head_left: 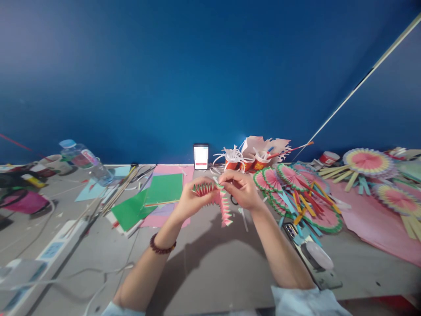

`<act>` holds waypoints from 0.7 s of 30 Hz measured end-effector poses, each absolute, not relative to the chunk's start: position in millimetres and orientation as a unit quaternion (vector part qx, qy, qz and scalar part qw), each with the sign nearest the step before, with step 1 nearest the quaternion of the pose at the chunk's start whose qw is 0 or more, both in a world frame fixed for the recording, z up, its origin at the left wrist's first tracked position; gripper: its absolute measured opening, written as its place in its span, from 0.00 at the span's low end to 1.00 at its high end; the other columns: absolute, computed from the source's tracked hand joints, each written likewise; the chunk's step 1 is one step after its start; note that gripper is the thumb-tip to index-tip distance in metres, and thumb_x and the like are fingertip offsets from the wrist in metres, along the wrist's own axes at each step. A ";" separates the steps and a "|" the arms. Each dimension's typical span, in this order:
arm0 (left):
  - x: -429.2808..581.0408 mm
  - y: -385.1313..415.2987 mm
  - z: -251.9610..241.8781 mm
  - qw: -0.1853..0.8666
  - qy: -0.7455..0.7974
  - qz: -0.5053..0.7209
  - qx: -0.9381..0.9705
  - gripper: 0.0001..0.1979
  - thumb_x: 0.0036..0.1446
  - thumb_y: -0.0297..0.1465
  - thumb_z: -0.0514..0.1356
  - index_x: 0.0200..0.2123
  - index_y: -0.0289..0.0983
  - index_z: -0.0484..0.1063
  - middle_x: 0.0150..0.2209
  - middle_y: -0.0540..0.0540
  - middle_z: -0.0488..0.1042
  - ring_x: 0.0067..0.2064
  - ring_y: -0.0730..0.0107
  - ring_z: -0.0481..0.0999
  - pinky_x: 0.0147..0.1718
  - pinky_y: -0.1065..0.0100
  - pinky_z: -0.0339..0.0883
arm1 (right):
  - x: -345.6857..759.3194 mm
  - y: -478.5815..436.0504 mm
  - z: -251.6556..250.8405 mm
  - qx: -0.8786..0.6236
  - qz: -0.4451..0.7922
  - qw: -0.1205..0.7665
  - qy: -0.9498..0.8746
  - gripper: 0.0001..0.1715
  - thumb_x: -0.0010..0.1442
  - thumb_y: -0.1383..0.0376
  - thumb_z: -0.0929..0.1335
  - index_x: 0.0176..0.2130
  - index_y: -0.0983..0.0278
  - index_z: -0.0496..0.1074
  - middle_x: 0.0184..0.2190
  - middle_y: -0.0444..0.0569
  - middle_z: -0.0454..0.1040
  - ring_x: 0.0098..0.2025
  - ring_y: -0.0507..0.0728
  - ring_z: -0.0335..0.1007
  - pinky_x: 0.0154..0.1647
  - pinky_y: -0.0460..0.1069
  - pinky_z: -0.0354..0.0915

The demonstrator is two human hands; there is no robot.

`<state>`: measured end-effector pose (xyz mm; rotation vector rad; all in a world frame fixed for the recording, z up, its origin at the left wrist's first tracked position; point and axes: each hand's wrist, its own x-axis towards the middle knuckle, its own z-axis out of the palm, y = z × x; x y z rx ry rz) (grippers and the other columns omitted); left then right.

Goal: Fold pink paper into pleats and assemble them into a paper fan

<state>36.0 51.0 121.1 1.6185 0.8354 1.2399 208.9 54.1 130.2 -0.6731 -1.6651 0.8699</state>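
Note:
Between my two hands is a pleated paper strip (225, 210), pink with green and white edges, bent so that one end hangs down. My left hand (194, 197) is closed around the left part of the folds. With thumb and fingers pinched, my right hand (239, 188) grips the strip near its bend, where a small whitish piece shows. Both hands are raised over the grey table (204, 272). Finished-looking pleated paper fans (296, 177) in pink and green lie just right of my right hand.
Green paper sheets (164, 188) lie left of my hands. A lit phone (201, 157) leans on the blue wall. Red paper cups (259, 162) hold white strips. A bottle (87, 160) and power strip (55, 250) are left; another phone (311, 254) lies right.

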 end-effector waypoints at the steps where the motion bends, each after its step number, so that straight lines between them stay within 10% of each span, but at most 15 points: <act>1: 36.6 50.4 121.8 0.469 0.336 0.499 0.646 0.06 0.47 0.31 0.65 0.29 0.34 0.74 0.28 0.47 0.75 0.28 0.71 0.73 0.28 0.72 0.67 | 208.0 54.6 128.9 -0.286 0.361 0.549 -0.697 0.10 0.58 0.59 0.69 0.30 0.63 0.73 0.26 0.45 0.72 0.30 0.52 0.67 0.34 0.48 0.63; 21: 34.6 55.9 124.8 0.421 0.372 0.598 0.571 0.10 0.41 0.28 0.67 0.31 0.36 0.78 0.30 0.47 0.79 0.32 0.66 0.76 0.33 0.69 0.70 | 199.4 68.0 118.8 -0.332 0.564 0.495 -0.572 0.13 0.46 0.58 0.74 0.29 0.63 0.72 0.28 0.42 0.71 0.31 0.50 0.67 0.37 0.48 0.66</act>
